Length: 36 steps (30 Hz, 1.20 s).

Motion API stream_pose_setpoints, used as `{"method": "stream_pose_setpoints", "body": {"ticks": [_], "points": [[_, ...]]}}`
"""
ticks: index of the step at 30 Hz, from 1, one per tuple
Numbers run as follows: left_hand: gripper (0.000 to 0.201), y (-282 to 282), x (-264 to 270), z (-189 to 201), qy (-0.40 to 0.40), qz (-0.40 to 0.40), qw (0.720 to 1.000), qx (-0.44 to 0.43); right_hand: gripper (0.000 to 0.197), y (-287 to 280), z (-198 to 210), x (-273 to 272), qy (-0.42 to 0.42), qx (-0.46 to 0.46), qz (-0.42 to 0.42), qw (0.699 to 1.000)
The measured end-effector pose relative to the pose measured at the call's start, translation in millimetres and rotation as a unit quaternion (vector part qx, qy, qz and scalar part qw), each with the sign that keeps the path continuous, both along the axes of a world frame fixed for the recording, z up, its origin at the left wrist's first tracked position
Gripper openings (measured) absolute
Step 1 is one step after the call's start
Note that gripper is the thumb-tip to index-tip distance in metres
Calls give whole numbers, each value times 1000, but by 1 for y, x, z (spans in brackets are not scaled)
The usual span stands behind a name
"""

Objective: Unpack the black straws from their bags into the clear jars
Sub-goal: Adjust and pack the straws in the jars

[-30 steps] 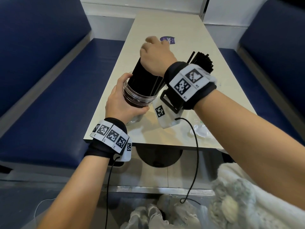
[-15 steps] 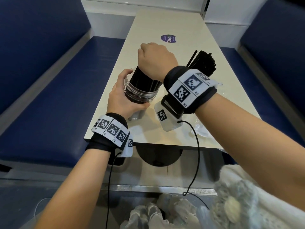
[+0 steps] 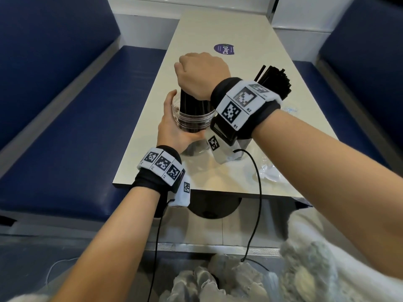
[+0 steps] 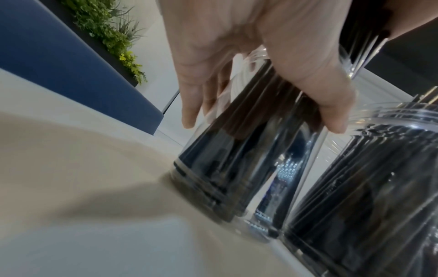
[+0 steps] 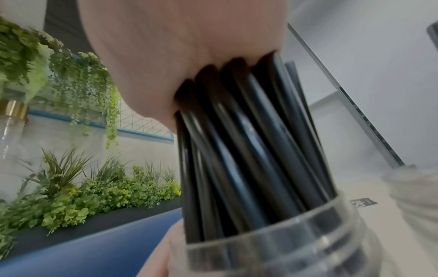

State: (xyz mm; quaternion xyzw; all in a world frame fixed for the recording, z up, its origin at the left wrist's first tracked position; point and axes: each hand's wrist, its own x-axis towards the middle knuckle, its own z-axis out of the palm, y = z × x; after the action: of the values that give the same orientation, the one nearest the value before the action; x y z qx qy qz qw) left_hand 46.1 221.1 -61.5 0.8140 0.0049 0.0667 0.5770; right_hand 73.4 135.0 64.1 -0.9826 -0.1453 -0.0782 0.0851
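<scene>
A clear jar [image 3: 192, 120] stands on the beige table [image 3: 250, 40], tilted a little, with its base on the tabletop [image 4: 208, 198]. My left hand [image 3: 174, 127] wraps round its side, fingers and thumb curled on the wall [image 4: 260, 61]. My right hand [image 3: 201, 74] grips the top of a bundle of black straws [image 5: 249, 146] whose lower ends sit inside that jar [image 5: 284, 241]. A second clear jar [image 4: 369, 187] full of black straws [image 3: 274, 81] stands just to the right, partly hidden behind my right wrist.
Crumpled clear plastic bags [image 3: 272, 173] lie near the table's front right edge. A round purple sticker [image 3: 224, 49] marks the far middle. Blue bench seats [image 3: 65, 118] flank the table on both sides. White fluffy fabric [image 3: 316, 258] covers my lap.
My right hand has pushed the straw bundle downward, deeper into the jar. The jar has come lower and more upright in my left hand.
</scene>
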Motion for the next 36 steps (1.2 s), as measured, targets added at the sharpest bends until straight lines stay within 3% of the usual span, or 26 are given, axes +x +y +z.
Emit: {"method": "stream_pose_setpoints", "body": {"ticks": [4, 12, 23, 36], "points": [[108, -1, 4, -3, 26, -3, 1000, -11, 40, -3, 4, 6, 73, 18, 0, 997], [109, -1, 7, -6, 21, -8, 1000, 4, 38, -5, -9, 4, -30, 4, -11, 999], [106, -3, 7, -4, 18, -3, 1000, 22, 36, -10, 0, 2, 33, -8, 7, 999], [133, -1, 5, 4, 27, -11, 998, 56, 48, -11, 6, 10, 62, -7, 13, 998]]}}
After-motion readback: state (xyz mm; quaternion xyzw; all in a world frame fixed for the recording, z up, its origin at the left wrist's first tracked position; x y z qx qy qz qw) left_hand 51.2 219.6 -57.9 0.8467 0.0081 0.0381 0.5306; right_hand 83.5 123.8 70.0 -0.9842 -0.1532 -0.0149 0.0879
